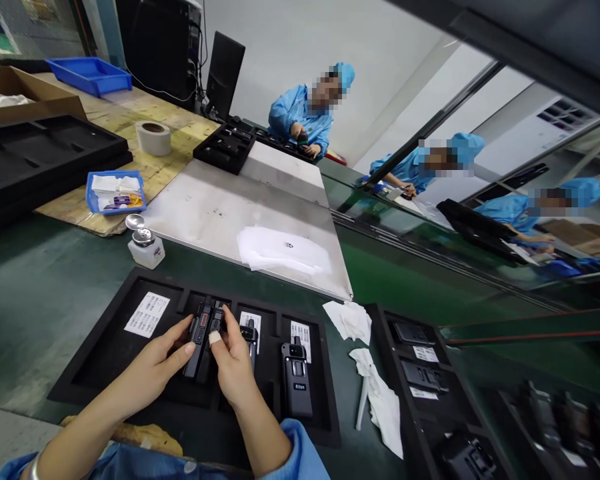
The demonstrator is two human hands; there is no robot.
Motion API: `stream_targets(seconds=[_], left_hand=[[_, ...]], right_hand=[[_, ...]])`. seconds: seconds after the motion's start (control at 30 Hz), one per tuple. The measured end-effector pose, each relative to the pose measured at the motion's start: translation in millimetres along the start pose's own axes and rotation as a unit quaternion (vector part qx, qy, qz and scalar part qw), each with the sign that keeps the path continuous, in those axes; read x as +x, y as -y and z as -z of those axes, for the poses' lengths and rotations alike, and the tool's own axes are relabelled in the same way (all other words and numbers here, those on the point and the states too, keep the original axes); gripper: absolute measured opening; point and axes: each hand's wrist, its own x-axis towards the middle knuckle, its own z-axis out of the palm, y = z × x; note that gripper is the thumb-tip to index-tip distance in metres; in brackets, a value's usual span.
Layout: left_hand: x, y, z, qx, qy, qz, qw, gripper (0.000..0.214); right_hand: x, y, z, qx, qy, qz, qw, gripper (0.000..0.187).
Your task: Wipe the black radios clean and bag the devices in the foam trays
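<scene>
A black foam tray (pixel 105 347) with several slots lies in front of me on the green belt. My left hand (pixel 155 363) and my right hand (pixel 233 363) both grip a black handheld device (pixel 200 333) standing on edge in the tray's second slot. My right thumb carries a white finger cot. Another black device (pixel 296 377) lies flat in the right-hand slot, and a third (pixel 251 333) shows just past my right hand. Printed white labels (pixel 147 314) sit in the slots.
White wipes (pixel 375 387) lie right of the tray, beside a second tray of devices (pixel 420 373). A solvent dispenser bottle (pixel 145 247), metal plate (pixel 220 207), tape roll (pixel 154 138) and small blue bin (pixel 115 192) sit ahead. Several workers in blue sit across the line.
</scene>
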Motion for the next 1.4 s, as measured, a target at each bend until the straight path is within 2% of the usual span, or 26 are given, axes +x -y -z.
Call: stream_targets(seconds=[0.1,0.2,0.27,0.33,0.47,0.6,0.83,1.03,1.13,1.23,1.33,1.4], left_hand=[[2,-1,-0.9,-0.04,0.012,0.017,0.999,0.085],[2,0,-1.5,-0.081,0.006,0.014,0.997,0.097],[0,2,-1.1,-0.091,-0.004,-0.016,0.996,0.097],[-6,7,0.3,-0.066,-0.013,-0.072,0.995,0.089],[-23,20,5.1,0.107,-0.027,-0.18,0.978,0.072],[-35,27,6.3,0.21,-0.019,-0.235,0.949,0.074],[-42,27,4.6,0.242,0.011,-0.243,0.939,0.077],[-39,25,5.8,0.244,0.029,-0.231,0.941,0.086],[-32,24,6.5,0.218,0.03,-0.219,0.951,0.081],[-22,22,7.0,0.141,0.009,-0.188,0.972,0.073],[-12,16,8.2,-0.015,-0.012,-0.15,0.989,0.065],[-9,10,9.4,-0.135,-0.01,-0.1,0.986,0.062]], right_hand=[[1,3,0,0.021,0.005,-0.004,1.0,0.071],[0,6,-2,0.083,0.017,0.002,0.996,0.077],[-6,8,-2,0.126,0.031,0.022,0.991,0.085],[-17,9,-1,0.142,0.045,0.057,0.987,0.089],[-45,3,3,0.085,0.062,0.118,0.987,0.088],[-64,-5,6,0.04,0.073,0.141,0.987,0.081],[-70,-7,8,-0.022,0.064,0.178,0.982,0.071],[-72,-8,8,-0.139,0.072,0.172,0.973,0.083],[-69,-8,4,-0.195,0.053,0.195,0.96,0.084],[-58,-7,-2,-0.184,0.004,0.205,0.961,0.072],[-37,-1,-6,-0.074,-0.097,0.13,0.984,0.056],[-25,6,-9,0.035,-0.144,0.061,0.987,0.05]])
